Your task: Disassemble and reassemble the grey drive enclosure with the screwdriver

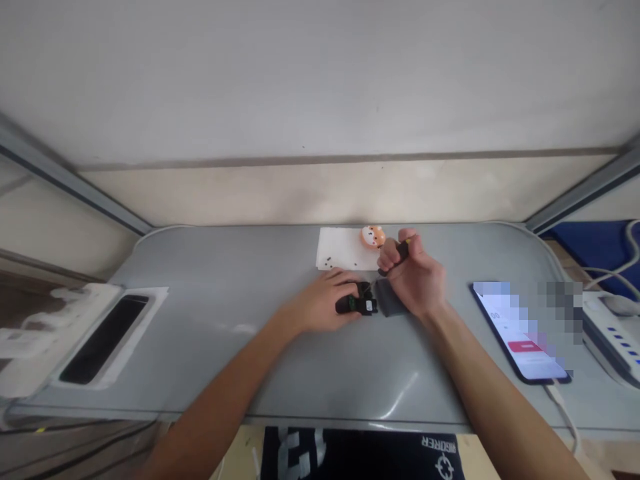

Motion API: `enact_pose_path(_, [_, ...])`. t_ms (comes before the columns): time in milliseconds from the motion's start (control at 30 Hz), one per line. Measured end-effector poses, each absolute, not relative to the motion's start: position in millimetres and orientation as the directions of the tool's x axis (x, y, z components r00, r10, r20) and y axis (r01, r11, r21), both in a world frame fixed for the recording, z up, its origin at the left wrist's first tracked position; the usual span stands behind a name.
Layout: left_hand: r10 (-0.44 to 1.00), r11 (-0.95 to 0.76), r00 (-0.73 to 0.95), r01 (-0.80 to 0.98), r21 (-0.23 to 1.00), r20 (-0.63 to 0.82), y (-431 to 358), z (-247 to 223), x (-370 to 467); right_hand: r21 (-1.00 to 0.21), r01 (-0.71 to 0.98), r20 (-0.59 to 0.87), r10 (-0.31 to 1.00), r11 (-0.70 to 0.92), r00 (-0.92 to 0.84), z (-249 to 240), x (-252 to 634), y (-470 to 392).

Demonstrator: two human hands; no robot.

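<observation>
My left hand [325, 303] is closed around a small black device [369, 305] resting on the grey tabletop. Its casing looks partly open, with a bit of green showing and a small white label at its right end. My right hand [420, 277] is raised just to the right, fingers curled around a slim dark tool [403, 249] with a touch of yellow near its top; its tip is hidden. Under that hand lies a dark grey flat piece [389, 299], partly covered, close beside the device.
Several tiny dark bits, screw-like, lie on a white paper sheet [340, 247] near the wall. An orange animal-faced case [373, 237] sits on it. A lit phone [523, 340] with a cable and a power strip [613, 333] are right; a dark phone [105, 340] is left.
</observation>
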State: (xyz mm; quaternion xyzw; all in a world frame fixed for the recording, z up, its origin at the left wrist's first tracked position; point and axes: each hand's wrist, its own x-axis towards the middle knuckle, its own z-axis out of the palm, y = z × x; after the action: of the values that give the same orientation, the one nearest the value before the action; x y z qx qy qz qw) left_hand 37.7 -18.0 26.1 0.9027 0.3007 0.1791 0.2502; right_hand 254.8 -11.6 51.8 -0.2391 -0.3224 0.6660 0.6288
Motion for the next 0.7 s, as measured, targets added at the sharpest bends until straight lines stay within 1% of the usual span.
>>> enact_pose_path(67, [0.635,-0.693,0.754,0.457,0.558,0.17,-18.5,28.0,38.2,-0.766,-0.641,0.133,0.987,0.048,-0.085,52.1,256.5,-11.3])
enact_pose_path(133, [0.637,-0.693,0.752,0.463,0.553,0.17,-18.8,29.2,38.9,-0.776,-0.629,0.163,0.979,0.049,-0.125,52.8,257.2,-11.1])
enact_pose_path(200, [0.638,-0.694,0.75,0.463,0.552,0.174,-18.7,29.1,39.3,-0.762,-0.648,0.168,0.971,0.018,-0.172,54.1,255.5,-11.6])
enact_pose_path(333, [0.64,-0.691,0.748,0.46,0.557,0.176,-17.7,26.6,38.8,-0.73,-0.684,0.155,0.975,0.005,-0.158,58.2,247.1,-16.8])
enact_pose_path(567, [0.639,-0.695,0.749,0.463,0.55,0.175,-18.4,26.7,38.2,-0.739,-0.674,0.169,0.971,0.012,-0.167,61.6,250.9,-18.6])
enact_pose_path(700, [0.647,-0.686,0.745,0.477,0.549,0.161,-19.3,28.4,38.5,-0.776,-0.629,0.209,0.957,0.038,-0.199,59.5,256.3,-15.1])
